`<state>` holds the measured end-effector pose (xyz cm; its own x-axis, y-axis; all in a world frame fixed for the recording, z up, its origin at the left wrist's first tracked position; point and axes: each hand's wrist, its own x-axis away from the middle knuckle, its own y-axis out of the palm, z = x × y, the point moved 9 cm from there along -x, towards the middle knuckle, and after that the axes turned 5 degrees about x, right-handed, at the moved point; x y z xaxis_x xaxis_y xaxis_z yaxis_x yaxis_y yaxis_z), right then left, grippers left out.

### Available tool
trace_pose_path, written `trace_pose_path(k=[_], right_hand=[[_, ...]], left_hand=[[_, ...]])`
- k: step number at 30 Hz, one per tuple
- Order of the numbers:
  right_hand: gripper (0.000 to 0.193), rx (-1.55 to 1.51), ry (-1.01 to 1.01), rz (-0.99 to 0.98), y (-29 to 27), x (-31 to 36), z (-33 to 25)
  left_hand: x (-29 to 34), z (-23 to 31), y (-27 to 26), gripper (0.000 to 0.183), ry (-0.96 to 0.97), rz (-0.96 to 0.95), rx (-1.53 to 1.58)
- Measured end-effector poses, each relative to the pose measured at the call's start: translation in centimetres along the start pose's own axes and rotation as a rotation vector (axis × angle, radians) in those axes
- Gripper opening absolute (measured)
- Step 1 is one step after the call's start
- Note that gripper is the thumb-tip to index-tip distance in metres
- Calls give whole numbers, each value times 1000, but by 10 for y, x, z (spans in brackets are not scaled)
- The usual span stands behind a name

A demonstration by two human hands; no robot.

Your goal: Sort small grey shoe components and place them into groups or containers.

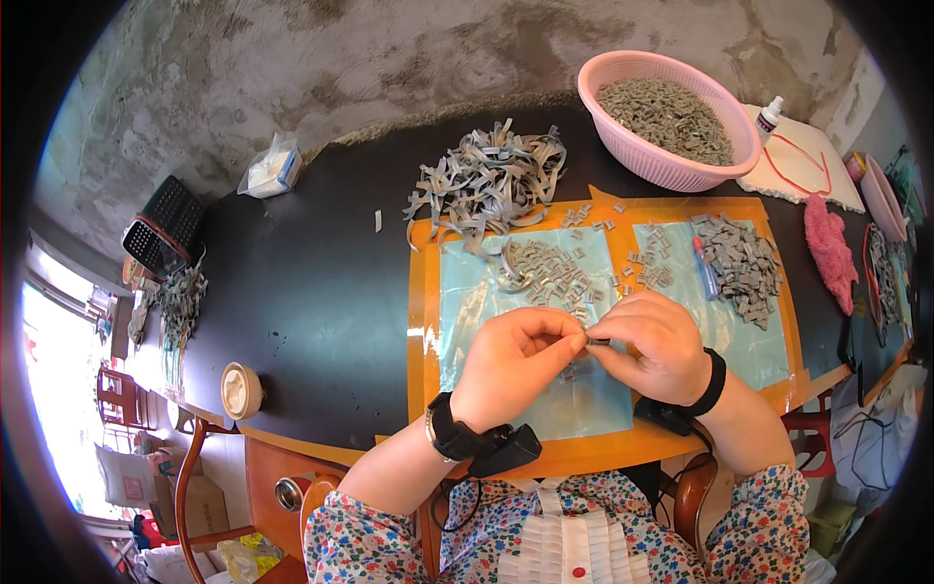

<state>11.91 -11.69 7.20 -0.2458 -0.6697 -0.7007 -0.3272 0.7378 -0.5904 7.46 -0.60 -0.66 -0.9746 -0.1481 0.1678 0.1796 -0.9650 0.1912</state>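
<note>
My left hand [520,360] and my right hand [657,346] meet above the front of the blue mat [477,384]. Both are closed in a pinch, thumb against fingers, on a small grey piece [598,342]. Fingers hide most of that piece, so its exact kind cannot be made out. Just beyond my hands lies a scatter of small grey clip-like pieces [555,273]. A metallic ring-shaped roll [511,268] rests at their left. A tangled heap of grey strips [496,175] sits farther back.
A pink basket [671,175] full of small grey pieces stands at the back right. Below it are a dense pile of pieces [744,268] and a blue pen [704,271]. A pink cloth [830,253] lies far right; a round cup [241,390] stands at the left edge.
</note>
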Motion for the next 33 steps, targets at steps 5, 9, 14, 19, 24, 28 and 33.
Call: trace_pose_path(k=[5,9,14,19,24,28,33], right_hand=[[24,-45,48,36,-5,1,4],[22,-42,127,36,-8,1,9],[21,-84,157,46,-8,3,13],[25,-139,101,24,-7,2,9],[31,-310,339,-18,0,8,21],[34,-324,338,-43,3,10,25],[32,-148,88,-16,-3,0,8]], left_hand=[[0,6,4,12,40,-30,132],[1,8,4,12,73,-11,199],[2,10,3,11,99,4,284],[4,17,7,12,132,-17,263],[7,19,4,9,160,22,130],[6,23,5,8,238,3,98],[6,18,7,6,181,-33,112]])
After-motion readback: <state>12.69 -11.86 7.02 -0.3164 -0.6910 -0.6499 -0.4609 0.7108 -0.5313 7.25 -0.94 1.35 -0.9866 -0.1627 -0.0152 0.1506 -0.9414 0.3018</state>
